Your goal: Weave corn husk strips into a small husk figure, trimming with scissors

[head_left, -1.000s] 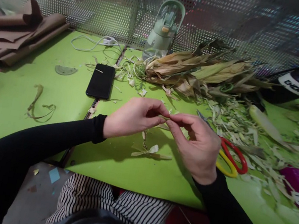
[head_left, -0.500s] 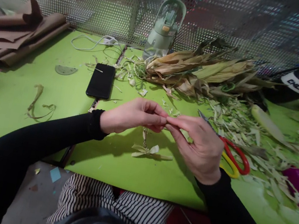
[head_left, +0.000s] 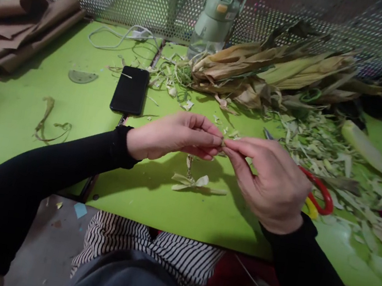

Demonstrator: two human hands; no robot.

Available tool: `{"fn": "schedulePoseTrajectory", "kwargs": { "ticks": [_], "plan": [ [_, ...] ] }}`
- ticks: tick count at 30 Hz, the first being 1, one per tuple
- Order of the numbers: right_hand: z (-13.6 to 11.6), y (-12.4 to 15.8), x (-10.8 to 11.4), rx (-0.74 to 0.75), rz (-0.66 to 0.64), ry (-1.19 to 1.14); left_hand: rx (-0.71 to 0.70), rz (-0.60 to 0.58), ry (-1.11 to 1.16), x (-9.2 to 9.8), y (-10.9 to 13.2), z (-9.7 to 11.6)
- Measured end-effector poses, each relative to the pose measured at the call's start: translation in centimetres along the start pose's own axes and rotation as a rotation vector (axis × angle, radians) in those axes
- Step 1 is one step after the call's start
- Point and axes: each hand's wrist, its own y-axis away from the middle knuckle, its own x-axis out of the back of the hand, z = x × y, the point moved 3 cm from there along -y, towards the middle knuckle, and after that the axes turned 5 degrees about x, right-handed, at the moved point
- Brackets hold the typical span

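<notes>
My left hand and my right hand meet above the middle of the table, both closed in a pinch. Between their fingertips shows a small pale bit of corn husk; most of it is hidden by the fingers. Below my left hand, a thin twisted husk strand leads down to a small cluster of pale husk pieces. Whether the strand joins what I pinch cannot be seen. Scissors with red and yellow handles lie just beyond my right hand, partly covered by it.
A phone lies left of centre, with a white cable behind it. Dry corn husks are heaped beside a green water bottle. Husk shreds cover the right side; brown paper lies far left.
My view has tilted slightly, so the table sits higher in it. The fingertips have drawn a little apart, and the bit of husk between them shows more clearly.
</notes>
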Motion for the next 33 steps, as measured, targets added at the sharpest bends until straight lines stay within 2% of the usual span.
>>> {"fn": "schedulePoseTrajectory", "kwargs": {
  "ticks": [7, 10, 16, 20, 24, 27, 30, 33],
  "plan": [
    [0.5, 0.0, 0.2, -0.225, -0.007, -0.131, -0.190, 0.045, -0.128, -0.4, 0.2, 0.3],
    [0.3, -0.1, 0.2, -0.216, -0.012, -0.133, -0.207, 0.062, -0.169, -0.5, 0.2, 0.3],
    [0.3, 0.0, 0.0, -0.088, 0.030, -0.112, -0.147, 0.014, -0.167, -0.8, 0.2, 0.0],
    [0.2, -0.1, -0.1, -0.140, 0.000, -0.125, -0.186, 0.048, -0.225, -0.9, 0.3, -0.2],
    [0.1, 0.2, -0.1, -0.274, 0.016, -0.212, -0.349, 0.165, -0.366, -1.0, 0.3, -0.6],
    [-0.1, 0.6, -0.1, -0.356, 0.073, -0.261, -0.394, 0.158, -0.414, -1.4, 0.3, -1.1],
    [-0.3, 0.7, -0.1, -0.326, 0.141, -0.267, -0.376, 0.111, -0.386, -1.8, 0.1, -1.6],
    [-0.3, 0.7, -0.1, -0.270, 0.143, -0.205, -0.342, 0.107, -0.336, -2.1, 0.1, -1.7]
  ]
}}
